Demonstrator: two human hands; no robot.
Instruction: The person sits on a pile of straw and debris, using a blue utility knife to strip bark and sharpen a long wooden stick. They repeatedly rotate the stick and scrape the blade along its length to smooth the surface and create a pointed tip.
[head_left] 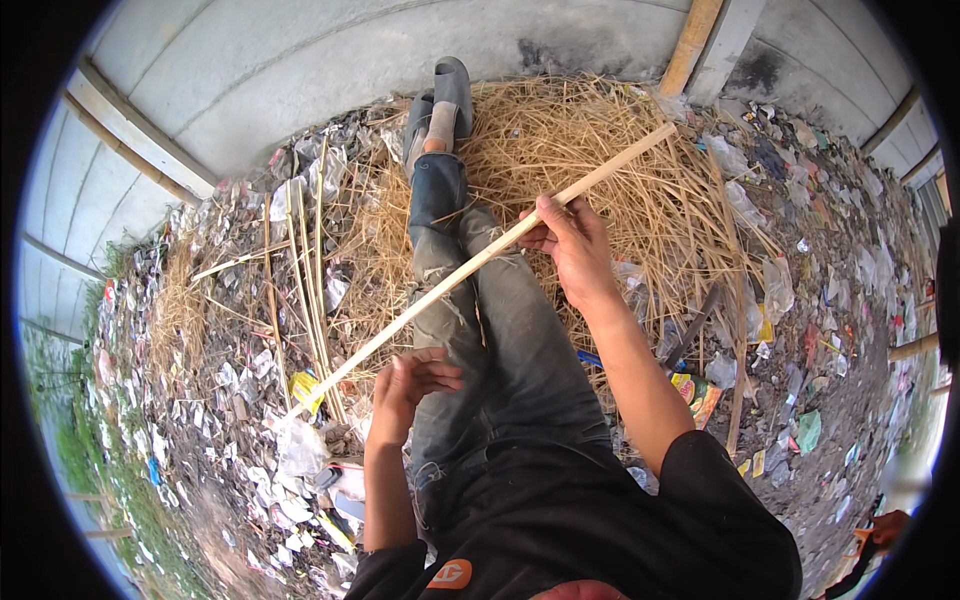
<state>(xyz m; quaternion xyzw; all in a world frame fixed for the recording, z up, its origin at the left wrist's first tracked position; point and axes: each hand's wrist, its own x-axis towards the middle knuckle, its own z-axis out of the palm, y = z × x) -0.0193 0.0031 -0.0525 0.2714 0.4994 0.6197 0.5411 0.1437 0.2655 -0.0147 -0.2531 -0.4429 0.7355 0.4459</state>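
Just left of the legs (535, 360), the left hand (405, 395) has its grip loosely spread. Right of the legs, the right hand (575, 250) pinches the stick (450, 281) in its grip, slanting across above them. Straw (575, 130) lies heaped right of the legs; beyond them stands a wall (590, 48).

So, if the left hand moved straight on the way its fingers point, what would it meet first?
Probably the grey trousers on the person's legs, though the left hand may pass above them; depth is unclear.

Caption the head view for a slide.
Right hand holding a long pale slat slantwise over outstretched legs; left hand open beside it.
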